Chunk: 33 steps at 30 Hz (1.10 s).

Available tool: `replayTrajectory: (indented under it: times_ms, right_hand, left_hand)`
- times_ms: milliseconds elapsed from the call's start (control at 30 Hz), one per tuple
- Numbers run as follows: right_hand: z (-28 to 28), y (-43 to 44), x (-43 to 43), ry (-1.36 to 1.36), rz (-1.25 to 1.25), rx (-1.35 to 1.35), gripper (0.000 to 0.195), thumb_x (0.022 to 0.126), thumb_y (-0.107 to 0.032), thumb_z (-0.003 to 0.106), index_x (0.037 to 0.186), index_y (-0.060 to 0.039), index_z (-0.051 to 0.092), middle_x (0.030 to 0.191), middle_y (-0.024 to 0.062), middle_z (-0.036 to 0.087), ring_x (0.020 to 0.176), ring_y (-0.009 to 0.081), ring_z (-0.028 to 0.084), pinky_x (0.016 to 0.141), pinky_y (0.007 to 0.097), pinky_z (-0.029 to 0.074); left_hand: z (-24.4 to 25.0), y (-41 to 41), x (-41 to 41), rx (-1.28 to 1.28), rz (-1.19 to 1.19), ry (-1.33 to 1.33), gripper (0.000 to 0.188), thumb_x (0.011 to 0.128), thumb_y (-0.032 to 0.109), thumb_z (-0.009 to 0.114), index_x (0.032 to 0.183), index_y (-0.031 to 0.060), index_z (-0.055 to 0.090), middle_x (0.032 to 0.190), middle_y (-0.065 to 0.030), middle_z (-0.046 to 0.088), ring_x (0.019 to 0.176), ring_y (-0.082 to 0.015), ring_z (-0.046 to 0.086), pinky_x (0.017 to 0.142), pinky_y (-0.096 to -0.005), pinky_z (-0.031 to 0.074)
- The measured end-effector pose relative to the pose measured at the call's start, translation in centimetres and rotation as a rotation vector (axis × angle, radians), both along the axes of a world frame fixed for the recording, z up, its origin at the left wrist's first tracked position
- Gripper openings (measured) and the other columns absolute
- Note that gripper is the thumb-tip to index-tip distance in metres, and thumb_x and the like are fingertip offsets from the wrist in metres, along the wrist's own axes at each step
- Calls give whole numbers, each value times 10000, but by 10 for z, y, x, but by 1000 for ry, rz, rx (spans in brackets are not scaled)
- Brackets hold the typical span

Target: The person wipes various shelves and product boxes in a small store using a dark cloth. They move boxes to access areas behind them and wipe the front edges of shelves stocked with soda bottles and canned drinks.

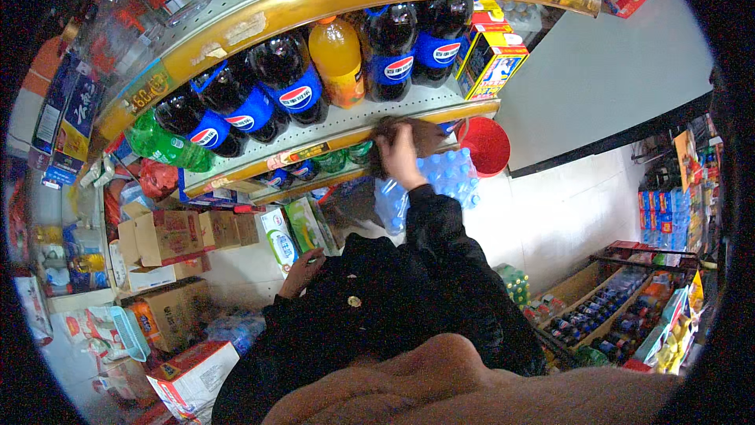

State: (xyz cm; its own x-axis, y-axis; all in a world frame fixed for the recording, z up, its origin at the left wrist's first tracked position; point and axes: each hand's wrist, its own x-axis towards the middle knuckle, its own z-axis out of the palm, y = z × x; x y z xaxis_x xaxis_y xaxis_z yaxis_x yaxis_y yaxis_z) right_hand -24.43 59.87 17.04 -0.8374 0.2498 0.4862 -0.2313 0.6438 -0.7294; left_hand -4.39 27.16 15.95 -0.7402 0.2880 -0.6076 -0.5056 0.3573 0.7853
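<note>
My right hand (401,156) reaches to the front edge of a metal shelf (348,141), gripping a brown cloth (422,135) that is blurred and pressed near the edge. On that shelf stand large Pepsi bottles (295,86), an orange drink bottle (337,62) and, at the left end, a green soda bottle (168,142). Below my right forearm lies a shrink-wrapped pack of blue-capped water bottles (445,171). My left hand (302,271) hangs low by my body with curled fingers, close to a white and green carton (280,239); whether it holds anything is unclear.
A red bucket (485,145) stands past the shelf's right end, beside a grey panel (601,71). Yellow-and-red boxes (492,62) occupy that end. Cardboard boxes (171,236) crowd the floor at left. Crates of bottles (596,307) sit at lower right.
</note>
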Motion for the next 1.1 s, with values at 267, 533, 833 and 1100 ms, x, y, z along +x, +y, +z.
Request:
replayTrajectory:
  times_ms: [267, 533, 833, 1100]
  right_hand:
    - [23, 44, -8, -125, 67, 44, 461, 800, -129, 662, 1161, 9, 410, 1057, 272, 555, 927, 444, 570, 785, 472, 481]
    - [30, 167, -12, -125, -340, -56, 332, 889, -153, 587, 1085, 15, 378, 987, 233, 560, 918, 400, 557, 804, 437, 443]
    - [6, -11, 6, -52, 150, 92, 413, 831, -64, 551, 1186, 35, 363, 1058, 307, 496, 903, 500, 529, 744, 526, 462]
    - [31, 99, -5, -117, -136, 56, 302, 858, -85, 585, 1078, 5, 399, 980, 244, 515, 911, 434, 518, 805, 448, 433]
  left_hand:
    - [26, -3, -13, -12, 137, -17, 423, 939, 259, 552, 1294, 44, 472, 1183, -115, 567, 1068, -199, 558, 829, -319, 473]
    - [-24, -49, 66, -88, 289, -10, 464, 906, 302, 601, 1250, 5, 509, 1118, -145, 612, 1003, -215, 606, 858, -300, 472]
    - [21, -13, 0, -188, 57, 70, 456, 924, 282, 570, 1281, 15, 475, 1188, -137, 584, 1054, -240, 575, 870, -338, 462]
    - [32, -12, 7, -216, 115, -30, 439, 923, 258, 569, 1289, 35, 478, 1173, -142, 590, 1073, -212, 561, 862, -327, 467]
